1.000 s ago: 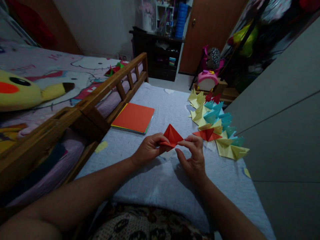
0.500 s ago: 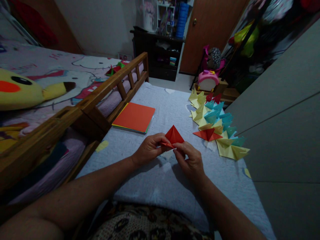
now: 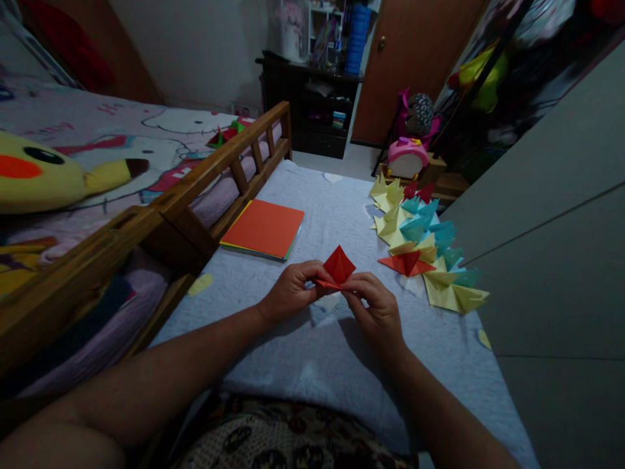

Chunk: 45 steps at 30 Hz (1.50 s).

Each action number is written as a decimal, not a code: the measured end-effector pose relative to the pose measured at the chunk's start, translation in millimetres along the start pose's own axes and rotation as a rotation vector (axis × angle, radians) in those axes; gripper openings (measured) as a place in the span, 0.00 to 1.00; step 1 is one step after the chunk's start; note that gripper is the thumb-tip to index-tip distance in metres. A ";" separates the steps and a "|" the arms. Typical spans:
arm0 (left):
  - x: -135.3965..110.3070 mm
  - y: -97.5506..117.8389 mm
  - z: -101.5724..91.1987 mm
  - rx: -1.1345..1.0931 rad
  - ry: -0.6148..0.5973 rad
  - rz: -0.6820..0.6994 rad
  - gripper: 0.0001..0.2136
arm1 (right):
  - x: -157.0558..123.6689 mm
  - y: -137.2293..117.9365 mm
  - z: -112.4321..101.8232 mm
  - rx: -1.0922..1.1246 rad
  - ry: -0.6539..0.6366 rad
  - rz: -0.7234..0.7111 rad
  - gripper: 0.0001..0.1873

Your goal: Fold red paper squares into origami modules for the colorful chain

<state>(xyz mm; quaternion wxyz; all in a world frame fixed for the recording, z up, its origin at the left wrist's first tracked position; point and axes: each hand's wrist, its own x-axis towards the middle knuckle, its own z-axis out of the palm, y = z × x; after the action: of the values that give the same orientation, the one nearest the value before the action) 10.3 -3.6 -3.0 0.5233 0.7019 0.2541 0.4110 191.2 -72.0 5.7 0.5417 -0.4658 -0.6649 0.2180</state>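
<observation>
Pinching red paper point(image 3: 340, 263) over cloth point(image 3: 303, 355), using fingers of left hand point(image 3: 290, 291) and right hand point(image 3: 375, 305) at lower sides. Probably light, crisp, easily creased or torn. Best held lightly by folded edges.

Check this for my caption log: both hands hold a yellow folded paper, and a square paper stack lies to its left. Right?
Not quite: the folded paper is red, not yellow, as the head view shows. The paper stack does lie to its left.
</observation>
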 end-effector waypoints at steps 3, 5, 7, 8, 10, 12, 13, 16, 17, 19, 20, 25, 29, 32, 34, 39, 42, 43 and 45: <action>0.2 -1.0 -0.1 0.000 0.005 -0.020 0.04 | 0.9 -0.5 -0.7 0.010 0.000 -0.002 0.09; 0.5 -1.0 -0.2 -0.004 0.010 -0.037 0.05 | 1.5 -0.8 -1.5 0.014 -0.004 0.000 0.08; 1.0 -0.2 -0.1 -0.024 0.016 -0.064 0.05 | 2.1 -1.1 -2.1 0.015 -0.012 0.002 0.08; 1.2 0.6 0.0 -0.040 0.019 -0.076 0.06 | 2.2 -1.2 -2.3 0.016 -0.014 0.004 0.07; 1.6 2.7 0.5 -0.071 0.024 -0.099 0.07 | 1.8 -0.9 -2.2 0.021 -0.012 0.015 0.07; 1.7 5.0 1.1 -0.081 0.026 -0.107 0.07 | 0.3 0.3 -1.4 0.026 -0.005 0.044 0.06; 1.6 6.0 1.3 -0.077 0.027 -0.107 0.07 | -0.8 1.3 -0.8 0.030 0.003 0.065 0.05; 1.1 7.0 2.0 -0.065 0.031 -0.107 0.06 | -4.3 4.1 1.1 0.039 0.042 0.132 0.05; 1.0 6.7 2.3 -0.068 0.034 -0.109 0.06 | -5.2 4.8 1.6 0.043 0.053 0.145 0.05; 0.7 5.1 3.0 -0.075 0.045 -0.115 0.06 | -6.2 5.7 2.2 0.048 0.062 0.151 0.06; 0.6 4.2 3.4 -0.076 0.052 -0.119 0.06 | -6.3 6.0 2.3 0.047 0.060 0.149 0.06; -0.6 0.9 6.0 -0.119 0.106 -0.107 0.10 | -5.4 6.5 2.6 0.026 0.035 0.143 0.05; -3.4 1.9 7.5 -0.068 0.118 -0.132 0.22 | -5.7 5.9 4.0 0.002 -0.001 0.123 0.08; -5.1 3.5 9.0 -0.036 0.091 -0.154 0.31 | -6.2 5.4 5.2 -0.029 -0.009 0.119 0.11; -5.0 4.0 9.7 -0.050 0.072 -0.144 0.34 | -6.0 5.5 5.4 -0.096 0.034 0.104 0.13; -1.9 2.0 8.4 0.119 -0.049 -0.085 0.07 | -2.9 6.1 3.4 -0.244 0.104 0.045 0.24; -0.9 1.1 8.2 0.153 -0.082 -0.072 0.04 | -0.2 5.9 1.6 -0.190 -0.036 0.057 0.12; -0.9 1.2 8.5 0.154 -0.090 -0.069 0.04 | 0.7 5.7 1.0 -0.168 -0.075 0.071 0.07; -1.0 2.0 9.4 0.147 -0.108 -0.074 0.04 | 2.1 5.0 -0.2 -0.118 -0.119 0.116 0.04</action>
<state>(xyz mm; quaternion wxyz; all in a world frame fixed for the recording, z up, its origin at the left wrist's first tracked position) 17.6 -10.0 -2.5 0.4979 0.7498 0.2808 0.3333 193.4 -67.9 3.0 0.4594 -0.5209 -0.6794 0.2368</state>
